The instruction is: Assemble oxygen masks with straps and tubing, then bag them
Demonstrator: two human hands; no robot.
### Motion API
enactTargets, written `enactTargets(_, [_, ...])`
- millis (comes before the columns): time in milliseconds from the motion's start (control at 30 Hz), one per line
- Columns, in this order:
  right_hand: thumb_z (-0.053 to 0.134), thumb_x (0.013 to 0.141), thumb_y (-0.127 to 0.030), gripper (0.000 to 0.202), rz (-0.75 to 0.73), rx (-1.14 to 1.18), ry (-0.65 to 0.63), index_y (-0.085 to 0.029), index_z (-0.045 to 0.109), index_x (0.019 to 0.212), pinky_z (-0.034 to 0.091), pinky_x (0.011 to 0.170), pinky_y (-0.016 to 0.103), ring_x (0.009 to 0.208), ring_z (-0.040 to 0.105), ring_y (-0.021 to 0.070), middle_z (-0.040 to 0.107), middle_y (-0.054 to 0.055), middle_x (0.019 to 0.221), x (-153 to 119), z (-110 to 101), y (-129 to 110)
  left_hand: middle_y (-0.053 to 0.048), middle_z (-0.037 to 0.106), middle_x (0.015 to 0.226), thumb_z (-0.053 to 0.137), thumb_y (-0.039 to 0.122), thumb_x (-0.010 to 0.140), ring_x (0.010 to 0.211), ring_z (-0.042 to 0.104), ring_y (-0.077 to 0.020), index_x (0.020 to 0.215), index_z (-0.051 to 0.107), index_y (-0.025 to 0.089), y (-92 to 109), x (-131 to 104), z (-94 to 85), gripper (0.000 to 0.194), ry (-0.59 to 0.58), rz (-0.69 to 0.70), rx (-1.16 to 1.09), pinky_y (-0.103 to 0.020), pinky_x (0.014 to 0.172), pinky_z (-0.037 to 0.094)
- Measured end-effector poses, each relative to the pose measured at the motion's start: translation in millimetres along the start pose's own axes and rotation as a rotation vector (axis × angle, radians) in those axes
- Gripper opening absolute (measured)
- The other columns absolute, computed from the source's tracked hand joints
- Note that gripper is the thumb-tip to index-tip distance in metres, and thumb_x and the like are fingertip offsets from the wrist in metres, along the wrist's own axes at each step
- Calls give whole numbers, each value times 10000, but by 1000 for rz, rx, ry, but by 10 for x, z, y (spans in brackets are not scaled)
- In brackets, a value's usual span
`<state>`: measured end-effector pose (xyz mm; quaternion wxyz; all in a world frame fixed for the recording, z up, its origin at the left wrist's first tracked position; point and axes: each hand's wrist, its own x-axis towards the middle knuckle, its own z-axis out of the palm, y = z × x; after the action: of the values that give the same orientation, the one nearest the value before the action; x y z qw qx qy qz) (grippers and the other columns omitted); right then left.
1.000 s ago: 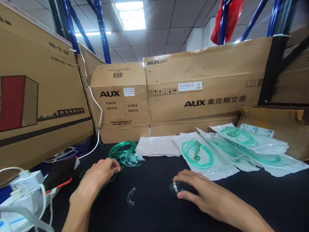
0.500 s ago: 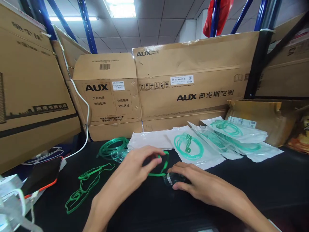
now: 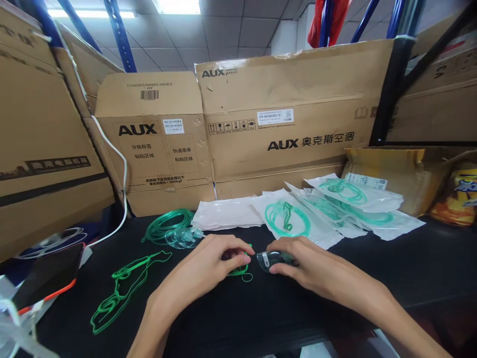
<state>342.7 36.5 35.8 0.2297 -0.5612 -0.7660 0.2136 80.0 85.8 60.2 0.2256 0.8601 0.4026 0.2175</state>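
Note:
My left hand is closed on a green elastic strap, whose loop hangs below the fingers. Just to its right, my right hand grips a clear mask with a metal nose strip, the strip facing my left hand. Another green strap lies loose on the black table, left of my left arm. Behind the left hand sit coiled green tubing and a clear plastic piece.
White pouches and bags with green tubing lie at the back, before AUX cardboard boxes. A phone and white cables are on the left; a yellow packet stands far right.
The green strap between my hands has drawn in closer to my left hand, its loop smaller. The mask in my right hand has risen slightly. The camera view has shifted a little.

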Motion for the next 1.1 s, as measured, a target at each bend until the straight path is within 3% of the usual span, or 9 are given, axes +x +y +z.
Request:
enactTargets(267, [663,916,-552,445,-37,26,-38,-383,641,1328,423,1069,399,1294,576,309,652,34,1352,28,59,-24,24,759,1034,591,409,979,982,670,-191,1263,701,337,39,-13,-28,314,-31,-44,-73,-247,865,472])
enactTargets(467, [665,922,-522,422,-77,3,-43,-384,642,1320,435,1061,384,1278,586,288,655,19,1351,31,75,-6,17,698,859,699,480,872,831,632,-181,982,723,263,8,-86,-42,245,-78,-152,19,-237,693,435])
enactTargets(600, [663,921,-513,436,-98,9,-41,-370,645,1333,440,1060,379,1262,595,282,667,25,1319,21,64,22,3,695,926,773,513,779,933,621,-210,968,760,283,-47,-137,7,297,-190,-221,43,-239,698,427])
enactTargets(733, [651,937,-517,441,-113,-1,-58,-356,635,1347,437,1068,380,1275,585,275,659,37,1328,27,55,26,23,692,950,820,471,743,965,609,-210,961,755,311,-37,-97,89,278,-229,-259,42,-241,721,417])
enactTargets(933, [647,944,-509,439,-150,-11,-61,-337,627,1348,420,1092,387,1295,573,278,656,50,1330,70,90,72,25,680,905,717,386,848,928,616,-192,856,766,294,33,-48,160,105,-243,-196,47,-241,746,417])
enactTargets(1100, [616,951,-558,446,-110,-24,-26,-343,628,1342,440,1056,379,1262,598,290,664,52,1318,29,42,44,19,694,905,633,361,907,908,621,-188,896,763,285,25,-54,140,151,-185,-161,64,-240,748,427])
